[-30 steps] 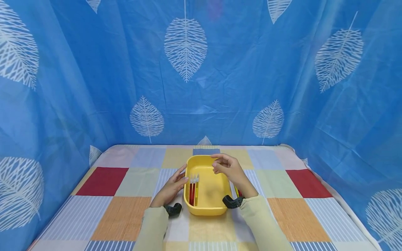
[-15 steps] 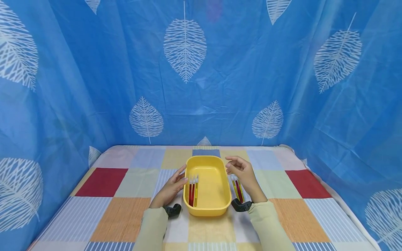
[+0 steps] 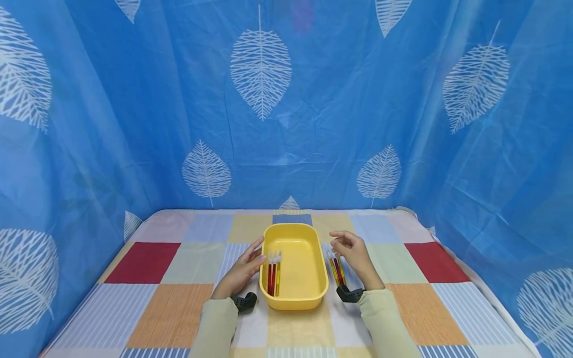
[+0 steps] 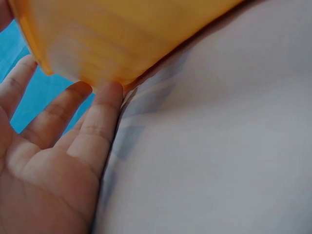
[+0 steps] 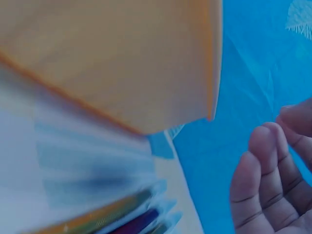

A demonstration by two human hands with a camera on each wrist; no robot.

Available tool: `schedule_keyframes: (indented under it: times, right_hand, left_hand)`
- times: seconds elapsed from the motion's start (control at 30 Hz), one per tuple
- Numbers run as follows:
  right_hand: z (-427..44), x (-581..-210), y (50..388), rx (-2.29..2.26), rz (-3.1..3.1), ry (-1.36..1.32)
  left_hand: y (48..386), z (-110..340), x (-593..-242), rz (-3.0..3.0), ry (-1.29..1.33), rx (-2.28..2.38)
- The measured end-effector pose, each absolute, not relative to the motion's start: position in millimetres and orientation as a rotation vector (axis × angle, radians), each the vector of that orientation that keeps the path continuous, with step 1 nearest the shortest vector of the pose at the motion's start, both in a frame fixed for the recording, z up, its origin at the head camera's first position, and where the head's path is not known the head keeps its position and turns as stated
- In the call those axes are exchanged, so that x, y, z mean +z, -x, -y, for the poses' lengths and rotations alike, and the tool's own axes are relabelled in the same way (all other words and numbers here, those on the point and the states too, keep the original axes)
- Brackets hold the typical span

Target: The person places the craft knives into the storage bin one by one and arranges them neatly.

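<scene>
A yellow plastic tray (image 3: 297, 304) stands lengthwise on the table. My left hand (image 3: 241, 273) holds its left side, the thumb over the rim and the fingers against the outer wall, as the left wrist view also shows. Inside, along the left wall, lie 3 slim pen-like sticks (image 3: 273, 279), red and yellow with pale clear tips. Several similar sticks (image 3: 334, 270) lie on the cloth right of the tray. Over their tips hovers my right hand (image 3: 355, 253), fingers loosely bent, nothing visible between them. In the right wrist view, the sticks (image 5: 112, 217) lie below the tray wall.
A patchwork tablecloth (image 3: 170, 313) covers the table. Blue curtain (image 3: 313, 124) with white leaf prints hangs behind and at both sides. Dark wrist cameras (image 3: 245, 301) sit at both wrists.
My right hand has moved from above the tray's right rim to the right, then down over the loose sticks. The left hand stays on the tray. The head view has shifted slightly.
</scene>
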State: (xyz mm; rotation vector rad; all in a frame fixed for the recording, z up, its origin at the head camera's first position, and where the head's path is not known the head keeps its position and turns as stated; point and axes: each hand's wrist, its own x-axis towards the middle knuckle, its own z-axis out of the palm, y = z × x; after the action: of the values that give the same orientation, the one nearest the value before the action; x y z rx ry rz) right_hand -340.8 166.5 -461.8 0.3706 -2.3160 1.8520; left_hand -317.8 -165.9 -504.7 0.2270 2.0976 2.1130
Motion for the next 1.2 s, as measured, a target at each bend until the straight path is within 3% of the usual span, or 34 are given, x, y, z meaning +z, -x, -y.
schedule_keyframes:
  times: [0.77,1.2]
  right_hand:
    - [-184,-493,345,1.912,2.496,0.046]
    - [-185,-496,344,1.583,2.74,0.024]
  left_hand:
    - [318,166,-506,-2.078,-0.245,2.117]
    - [317,166,-504,-2.096,-0.252,2.102]
